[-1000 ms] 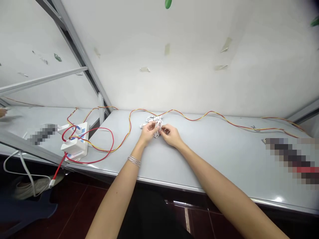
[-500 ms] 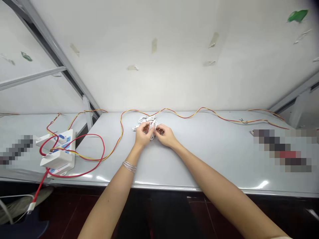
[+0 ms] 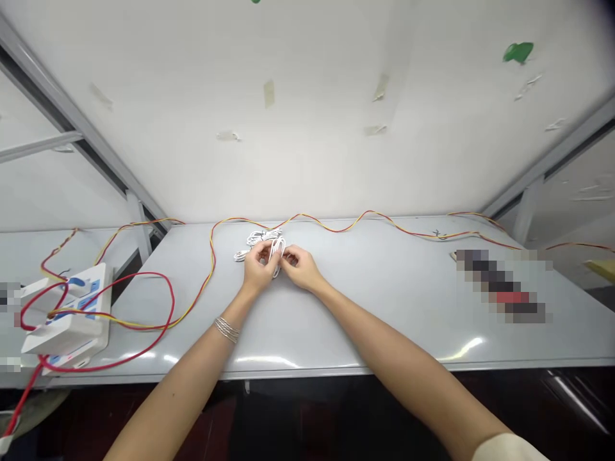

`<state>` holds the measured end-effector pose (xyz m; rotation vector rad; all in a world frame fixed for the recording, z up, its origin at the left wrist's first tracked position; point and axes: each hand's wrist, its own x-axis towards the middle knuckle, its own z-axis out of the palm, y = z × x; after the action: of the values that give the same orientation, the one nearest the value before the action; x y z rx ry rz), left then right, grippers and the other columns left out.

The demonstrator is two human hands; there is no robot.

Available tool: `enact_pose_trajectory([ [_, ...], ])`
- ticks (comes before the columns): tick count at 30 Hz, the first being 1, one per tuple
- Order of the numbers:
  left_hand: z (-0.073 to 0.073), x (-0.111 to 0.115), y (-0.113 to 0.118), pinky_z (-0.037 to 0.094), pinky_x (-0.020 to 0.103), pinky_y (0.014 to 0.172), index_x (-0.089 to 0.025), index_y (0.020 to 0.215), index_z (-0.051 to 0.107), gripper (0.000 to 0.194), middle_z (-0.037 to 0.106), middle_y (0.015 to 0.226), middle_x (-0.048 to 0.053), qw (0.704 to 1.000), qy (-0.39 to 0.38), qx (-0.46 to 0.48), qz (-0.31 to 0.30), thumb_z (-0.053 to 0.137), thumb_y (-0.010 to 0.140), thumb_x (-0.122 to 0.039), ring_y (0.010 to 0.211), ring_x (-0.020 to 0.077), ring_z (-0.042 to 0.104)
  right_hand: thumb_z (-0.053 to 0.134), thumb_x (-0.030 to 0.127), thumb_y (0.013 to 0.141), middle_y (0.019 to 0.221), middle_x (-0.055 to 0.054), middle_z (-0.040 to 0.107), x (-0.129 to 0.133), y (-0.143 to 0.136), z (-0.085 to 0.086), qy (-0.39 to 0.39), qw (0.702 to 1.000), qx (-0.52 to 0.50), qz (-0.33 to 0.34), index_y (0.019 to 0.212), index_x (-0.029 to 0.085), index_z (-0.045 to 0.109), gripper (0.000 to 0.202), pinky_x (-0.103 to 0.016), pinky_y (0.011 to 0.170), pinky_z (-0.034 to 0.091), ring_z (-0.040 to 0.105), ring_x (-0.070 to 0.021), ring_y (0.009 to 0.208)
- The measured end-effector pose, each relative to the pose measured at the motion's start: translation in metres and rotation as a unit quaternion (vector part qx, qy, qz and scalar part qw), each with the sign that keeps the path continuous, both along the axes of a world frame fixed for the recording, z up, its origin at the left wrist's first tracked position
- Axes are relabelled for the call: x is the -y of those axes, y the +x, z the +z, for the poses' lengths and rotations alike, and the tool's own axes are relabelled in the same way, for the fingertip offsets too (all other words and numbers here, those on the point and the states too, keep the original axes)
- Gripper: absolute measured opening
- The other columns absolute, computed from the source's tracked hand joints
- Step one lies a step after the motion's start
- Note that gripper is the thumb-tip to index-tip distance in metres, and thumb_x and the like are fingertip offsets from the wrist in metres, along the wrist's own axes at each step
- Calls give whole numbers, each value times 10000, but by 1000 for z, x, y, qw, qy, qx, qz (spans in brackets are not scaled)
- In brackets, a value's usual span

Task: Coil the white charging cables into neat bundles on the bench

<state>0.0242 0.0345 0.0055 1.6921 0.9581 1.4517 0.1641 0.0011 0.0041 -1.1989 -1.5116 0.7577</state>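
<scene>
My left hand (image 3: 257, 269) is closed around a coiled white cable (image 3: 278, 247), holding the loops upright just above the grey tabletop. The fingers of my right hand (image 3: 302, 269) are pinched together against the right side of this coil. Its fingertips are partly hidden, so any small tie between them cannot be made out. Right behind my left hand lies another bundle of white cable (image 3: 263, 236), bound in the middle with a dark tie. A white cable end (image 3: 239, 256) sticks out to the left of my left hand.
A white power strip (image 3: 98, 301) with bulky plugs and red cords stands at the left. Twisted red-and-yellow wire (image 3: 343, 229) runs along the back of the grey table (image 3: 365, 288). A pixelated object (image 3: 500, 288) lies at the right. A white wall (image 3: 317, 153) rises behind.
The view has turned to the right, so everything sits further left in the picture. Both hands stay at the white coil, with only slight finger movement.
</scene>
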Motion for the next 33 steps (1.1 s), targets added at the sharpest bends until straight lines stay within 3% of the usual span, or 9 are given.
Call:
enact_pose_trajectory([
  [8,7,-14,14,525,334,785,-195,955,708,294,725,908,70,997,-22,8,-68,780,776,-417,808,197,663,574,424,896,817,-36,613,-1,4,-2,3,998,-59,-24,844,198,634,239,-293,634,481,569,-156,691],
  [19,7,-11,9,533,317,764,-186,947,666,317,704,869,52,982,-87,89,-139,784,775,-424,797,179,661,656,590,852,810,-44,657,1,6,-2,-31,995,-99,-2,838,194,637,397,-311,642,497,591,-160,677],
  [27,12,-7,6,508,309,665,-198,853,646,349,685,780,39,986,-92,97,-99,796,755,-498,712,175,626,732,573,803,771,-40,670,4,6,0,-72,989,-127,27,865,198,660,387,-333,640,515,598,-170,660],
  [33,13,-10,5,513,317,729,-204,814,678,286,670,793,32,989,-76,87,-92,771,768,-470,760,175,607,762,576,781,761,-35,653,6,5,1,-84,984,-154,29,842,192,646,405,-344,641,524,596,-166,643],
])
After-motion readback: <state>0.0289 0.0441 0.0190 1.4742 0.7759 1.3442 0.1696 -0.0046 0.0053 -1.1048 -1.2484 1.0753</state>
